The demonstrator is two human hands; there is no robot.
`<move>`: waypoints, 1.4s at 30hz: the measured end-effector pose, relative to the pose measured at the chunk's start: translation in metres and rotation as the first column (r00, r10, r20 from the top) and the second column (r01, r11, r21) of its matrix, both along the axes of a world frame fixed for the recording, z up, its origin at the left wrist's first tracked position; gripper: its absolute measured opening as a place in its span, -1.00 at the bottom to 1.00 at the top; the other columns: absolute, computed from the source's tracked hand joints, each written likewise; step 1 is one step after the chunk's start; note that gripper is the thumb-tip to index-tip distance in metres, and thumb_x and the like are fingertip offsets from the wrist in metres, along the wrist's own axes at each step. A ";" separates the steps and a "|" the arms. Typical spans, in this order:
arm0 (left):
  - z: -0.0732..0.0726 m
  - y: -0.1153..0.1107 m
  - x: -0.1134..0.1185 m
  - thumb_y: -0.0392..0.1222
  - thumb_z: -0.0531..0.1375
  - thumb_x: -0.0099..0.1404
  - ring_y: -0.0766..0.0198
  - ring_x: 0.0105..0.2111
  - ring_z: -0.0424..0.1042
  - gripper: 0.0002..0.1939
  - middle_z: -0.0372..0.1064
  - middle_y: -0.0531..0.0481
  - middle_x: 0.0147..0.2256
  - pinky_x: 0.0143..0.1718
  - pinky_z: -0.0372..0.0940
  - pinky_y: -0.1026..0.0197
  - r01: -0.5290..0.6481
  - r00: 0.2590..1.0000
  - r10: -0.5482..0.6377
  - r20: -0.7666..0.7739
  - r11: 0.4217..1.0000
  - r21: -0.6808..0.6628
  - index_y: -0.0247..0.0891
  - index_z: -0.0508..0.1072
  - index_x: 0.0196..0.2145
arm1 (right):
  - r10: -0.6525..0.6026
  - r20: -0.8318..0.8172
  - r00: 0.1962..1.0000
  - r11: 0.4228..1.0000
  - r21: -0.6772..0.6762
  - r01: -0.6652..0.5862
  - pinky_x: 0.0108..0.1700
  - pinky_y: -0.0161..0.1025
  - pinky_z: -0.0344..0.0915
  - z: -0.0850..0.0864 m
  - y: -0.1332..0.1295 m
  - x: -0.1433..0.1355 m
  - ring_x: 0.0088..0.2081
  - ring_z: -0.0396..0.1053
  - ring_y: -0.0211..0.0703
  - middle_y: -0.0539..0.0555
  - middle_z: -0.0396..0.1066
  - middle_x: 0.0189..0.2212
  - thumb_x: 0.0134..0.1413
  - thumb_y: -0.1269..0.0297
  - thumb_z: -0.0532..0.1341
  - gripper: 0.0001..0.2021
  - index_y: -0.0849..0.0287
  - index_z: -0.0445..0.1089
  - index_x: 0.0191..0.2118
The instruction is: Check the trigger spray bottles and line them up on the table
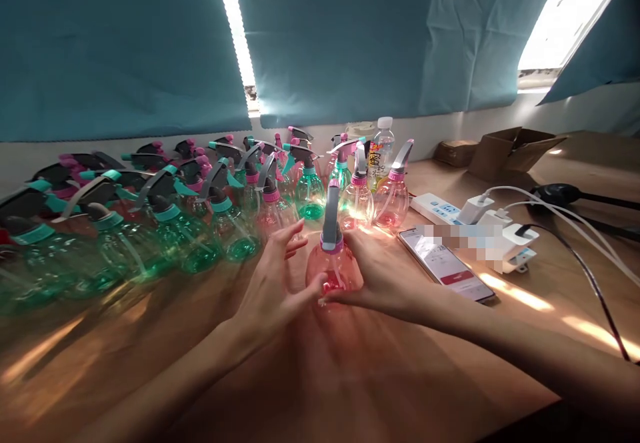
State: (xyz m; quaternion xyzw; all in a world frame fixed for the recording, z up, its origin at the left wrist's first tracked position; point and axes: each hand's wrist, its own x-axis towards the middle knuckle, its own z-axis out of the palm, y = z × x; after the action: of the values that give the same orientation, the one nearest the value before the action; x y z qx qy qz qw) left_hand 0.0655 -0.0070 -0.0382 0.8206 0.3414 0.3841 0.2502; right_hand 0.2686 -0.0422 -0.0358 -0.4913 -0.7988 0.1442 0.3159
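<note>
A pink transparent spray bottle with a grey trigger and pink collar stands upright on the brown table, between my hands. My right hand is wrapped round its right side, with the thumb across its lower front. At the left of the bottle, my left hand has its fingers apart and its thumb tip at the bottle's lower front. Several green spray bottles with teal collars stand in rows to the left. Behind the nearest bottle are more pink spray bottles.
A phone lies to the right, beside a white power strip with chargers and cables. A clear drink bottle, an open cardboard box and a black object are farther back. Blue curtains hang behind.
</note>
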 end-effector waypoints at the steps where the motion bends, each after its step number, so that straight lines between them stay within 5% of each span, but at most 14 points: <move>1: -0.007 0.001 -0.006 -0.16 0.25 0.24 0.08 0.09 0.34 -0.38 0.20 -0.13 0.12 0.11 0.30 -0.07 -0.023 1.000 0.023 -0.004 0.999 0.029 -0.11 0.10 0.19 | -0.026 0.023 0.999 0.999 0.019 0.026 -0.10 0.00 0.36 0.000 0.007 0.001 -0.04 0.34 0.10 0.20 0.35 -0.06 -0.07 0.05 0.39 -0.40 0.15 0.21 0.04; 6: -0.037 0.005 -0.028 -0.19 0.14 0.33 0.12 0.00 0.39 -0.64 0.29 -0.09 0.00 0.02 0.37 -0.03 -0.060 0.980 0.072 -0.185 0.996 0.068 -0.14 0.21 0.07 | -0.150 0.123 0.981 0.987 0.070 0.143 -0.18 -0.03 0.34 0.001 0.044 0.003 -0.14 0.34 0.09 0.21 0.35 -0.16 -0.13 0.10 0.42 -0.50 0.21 0.27 -0.13; 8: -0.043 0.006 -0.029 -0.22 0.11 0.35 0.17 -0.18 0.45 -0.78 0.37 -0.05 -0.14 -0.17 0.43 0.05 -0.023 0.959 0.040 -0.279 0.998 0.063 -0.17 0.29 -0.04 | -0.179 0.159 0.971 0.983 0.066 0.170 -0.22 -0.04 0.33 0.002 0.057 0.002 -0.19 0.35 0.07 0.20 0.36 -0.20 -0.12 0.09 0.42 -0.52 0.23 0.28 -0.15; 11: -0.045 0.006 -0.025 -0.28 0.09 0.34 0.15 -0.22 0.43 -0.86 0.39 -0.07 -0.21 -0.17 0.40 0.03 0.061 0.926 -0.008 -0.379 0.990 0.127 -0.24 0.36 -0.14 | -0.198 0.156 0.968 0.979 0.079 0.187 -0.21 -0.05 0.32 0.002 0.073 0.000 -0.16 0.36 0.09 0.22 0.38 -0.17 -0.12 0.11 0.42 -0.48 0.25 0.27 -0.10; 16: -0.046 0.008 -0.018 -0.36 0.09 0.32 0.09 -0.10 0.38 -0.80 0.41 -0.10 -0.13 -0.06 0.35 -0.02 0.168 0.884 -0.060 -0.464 0.966 0.195 -0.28 0.39 -0.11 | -0.238 0.170 0.956 0.969 0.111 0.221 -0.19 -0.07 0.32 0.000 0.090 -0.007 -0.13 0.37 0.11 0.25 0.40 -0.16 -0.10 0.09 0.42 -0.49 0.26 0.27 -0.10; 26: -0.048 0.017 -0.011 -0.33 0.07 0.33 0.04 -0.03 0.41 -0.75 0.43 -0.16 -0.05 -0.01 0.39 -0.05 0.198 0.864 -0.048 -0.501 0.947 0.251 -0.28 0.42 -0.06 | -0.318 0.206 0.926 0.946 0.133 0.295 -0.24 -0.06 0.31 0.003 0.108 -0.013 -0.16 0.39 0.15 0.30 0.43 -0.21 -0.04 0.09 0.39 -0.51 0.32 0.29 -0.10; 42: -0.048 0.017 -0.006 -0.30 0.08 0.31 -0.01 0.03 0.38 -0.70 0.39 -0.21 0.01 0.03 0.37 -0.09 0.198 0.841 -0.060 -0.538 0.959 0.202 -0.29 0.42 -0.01 | -0.361 0.256 0.897 0.931 0.155 0.330 -0.11 0.04 0.31 0.005 0.101 -0.018 -0.05 0.32 0.24 0.35 0.39 -0.08 0.03 0.02 0.34 -0.40 0.37 0.27 0.06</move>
State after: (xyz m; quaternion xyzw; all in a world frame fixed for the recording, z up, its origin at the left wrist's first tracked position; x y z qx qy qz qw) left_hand 0.0591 0.0105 -0.0865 0.9402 0.2893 0.1665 0.0675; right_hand 0.2507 0.0591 -0.0303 -0.6230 -0.7419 -0.0284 0.2461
